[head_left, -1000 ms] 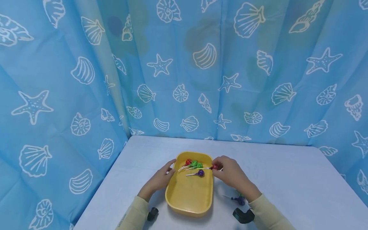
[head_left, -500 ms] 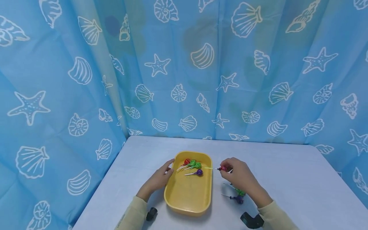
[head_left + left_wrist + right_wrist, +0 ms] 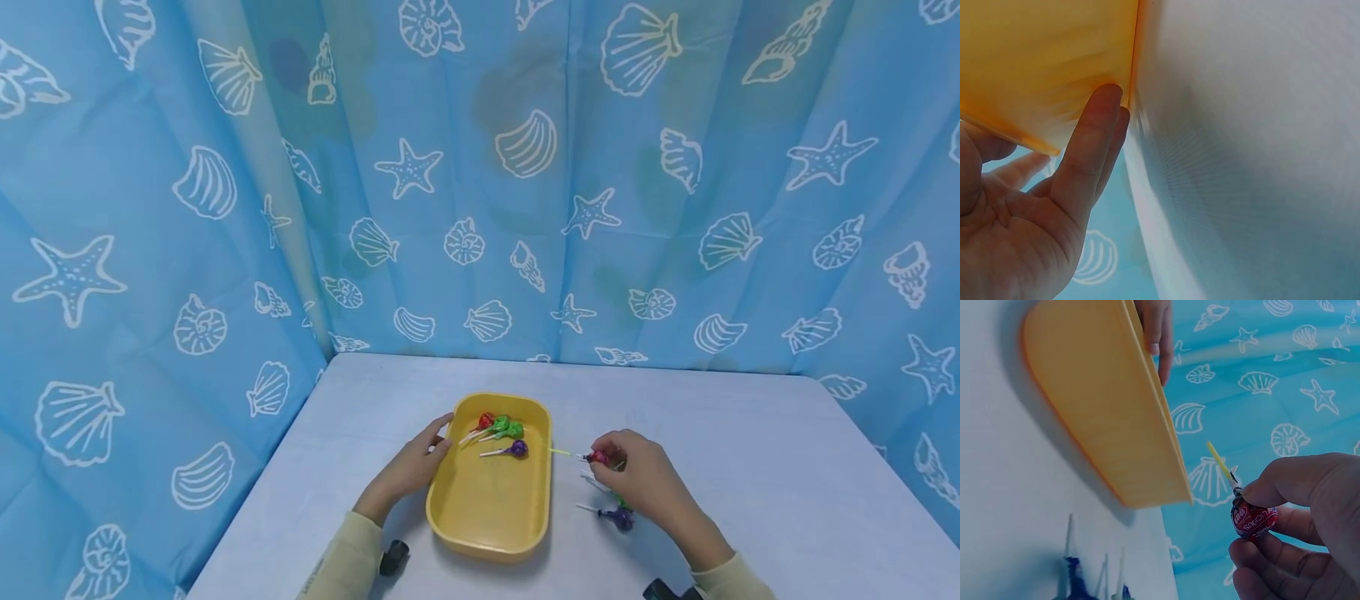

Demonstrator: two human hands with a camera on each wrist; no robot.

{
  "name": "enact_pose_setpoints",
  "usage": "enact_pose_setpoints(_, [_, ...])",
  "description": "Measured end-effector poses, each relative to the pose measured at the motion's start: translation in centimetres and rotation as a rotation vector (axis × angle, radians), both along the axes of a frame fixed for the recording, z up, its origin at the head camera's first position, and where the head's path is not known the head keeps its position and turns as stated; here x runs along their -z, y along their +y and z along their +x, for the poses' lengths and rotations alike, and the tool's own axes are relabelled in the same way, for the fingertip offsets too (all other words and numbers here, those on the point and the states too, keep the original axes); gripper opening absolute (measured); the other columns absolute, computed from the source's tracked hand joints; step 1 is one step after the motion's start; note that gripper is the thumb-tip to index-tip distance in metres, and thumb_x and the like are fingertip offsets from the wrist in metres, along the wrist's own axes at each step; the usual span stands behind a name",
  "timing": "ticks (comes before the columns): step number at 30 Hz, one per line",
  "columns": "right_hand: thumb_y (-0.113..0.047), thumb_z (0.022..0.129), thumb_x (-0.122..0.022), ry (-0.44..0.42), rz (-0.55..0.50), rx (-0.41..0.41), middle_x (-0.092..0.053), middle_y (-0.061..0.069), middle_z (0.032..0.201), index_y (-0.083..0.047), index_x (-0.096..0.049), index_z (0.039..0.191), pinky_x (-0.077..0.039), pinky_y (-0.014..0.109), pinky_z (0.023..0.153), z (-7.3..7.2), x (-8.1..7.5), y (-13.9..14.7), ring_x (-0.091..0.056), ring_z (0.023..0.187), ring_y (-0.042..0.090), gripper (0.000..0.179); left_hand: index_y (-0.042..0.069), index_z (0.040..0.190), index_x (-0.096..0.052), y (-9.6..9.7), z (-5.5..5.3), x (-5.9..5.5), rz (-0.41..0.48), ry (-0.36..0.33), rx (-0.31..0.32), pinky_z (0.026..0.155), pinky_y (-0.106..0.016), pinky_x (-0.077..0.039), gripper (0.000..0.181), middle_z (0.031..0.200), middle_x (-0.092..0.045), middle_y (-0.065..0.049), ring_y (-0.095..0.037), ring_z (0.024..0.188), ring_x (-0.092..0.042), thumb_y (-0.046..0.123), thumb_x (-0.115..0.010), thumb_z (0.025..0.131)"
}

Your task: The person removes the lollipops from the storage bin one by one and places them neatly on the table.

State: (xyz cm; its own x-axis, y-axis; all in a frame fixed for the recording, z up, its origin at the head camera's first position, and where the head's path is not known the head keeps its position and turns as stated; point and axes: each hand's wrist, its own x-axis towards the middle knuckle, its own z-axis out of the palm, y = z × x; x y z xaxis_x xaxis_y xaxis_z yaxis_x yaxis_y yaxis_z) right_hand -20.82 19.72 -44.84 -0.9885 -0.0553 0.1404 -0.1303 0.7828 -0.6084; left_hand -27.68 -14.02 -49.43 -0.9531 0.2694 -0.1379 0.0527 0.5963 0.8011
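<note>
- We see the left hand (image 3: 408,468) at the far part of the tray's left wall, its fingers fairly straight and touching it, its thumb at the rim.
- Right beside it we have the yellow plastic tray (image 3: 487,508), its long axis running near to far; lollipops lie in its far part, sticks leftward: red (image 3: 487,420), green (image 3: 499,424) and purple (image 3: 518,448).
- Right of the tray, we find the held red-wrapped lollipop (image 3: 598,457) raised above the table (image 3: 757,467). Its long axis runs roughly left to right, yellow stick pointing left toward the tray's right rim, apart from it in the right wrist view.
- On the near side of that candy, we see loose purple (image 3: 619,519) and green (image 3: 622,502) lollipops on the table, sticks also leftward.
- The right hand (image 3: 645,473) pinches the held lollipop's head between thumb and fingers; we judge it far nearer the loose ones than the left.
- Left to right, we count one tray; one red, two green and one purple lollipop inside; one held; and at least two loose, the right wrist view suggesting a third.
</note>
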Motion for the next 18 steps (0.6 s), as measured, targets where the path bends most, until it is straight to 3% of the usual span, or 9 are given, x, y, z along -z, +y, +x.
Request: enact_pose_setpoints(18, [-0.011, 0.082, -0.082, -0.100, 0.012, 0.026, -0.062, -0.004, 0.084, -0.009, -0.072, 0.098, -0.052, 0.033, 0.067, 2.8, 2.5, 0.9, -0.055, 0.074, 0.013, 0.019, 0.017, 0.159, -0.034, 0.0, 0.1, -0.1, 0.005, 0.006, 0.003, 0.075, -0.041, -0.057, 0.053, 0.128, -0.058, -0.018, -0.021, 0.092, -0.063, 0.026, -0.047, 0.109])
